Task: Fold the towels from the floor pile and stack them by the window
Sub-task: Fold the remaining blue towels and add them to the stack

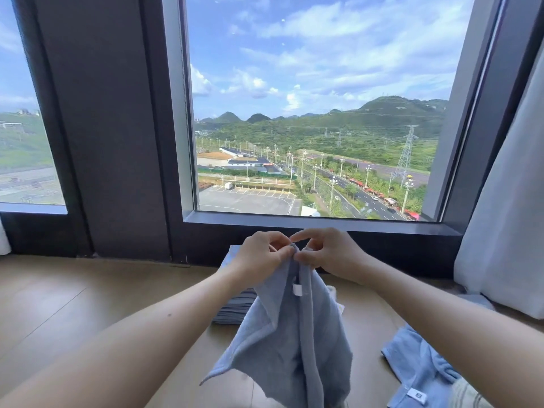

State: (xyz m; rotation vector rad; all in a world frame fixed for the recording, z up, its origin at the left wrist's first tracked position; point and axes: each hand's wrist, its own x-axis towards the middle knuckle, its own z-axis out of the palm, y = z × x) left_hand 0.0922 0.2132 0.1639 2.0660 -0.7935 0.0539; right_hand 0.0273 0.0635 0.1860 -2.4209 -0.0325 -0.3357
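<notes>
A grey-blue towel (294, 337) with a small white tag hangs crumpled in the air in front of me. My left hand (262, 254) and my right hand (326, 251) pinch its top edge side by side, knuckles nearly touching. Behind the hanging towel, a stack of folded towels (235, 307) sits on the floor below the window (312, 113), partly hidden by the cloth. At the lower right a loose light-blue towel (418, 366) with a tag lies on the floor.
Wooden floor (73, 304) stretches to the left. A dark window frame and sill (321, 223) run across ahead. A pale curtain (506, 216) hangs at the right, reaching the floor. A striped cloth (468, 394) shows at the bottom right corner.
</notes>
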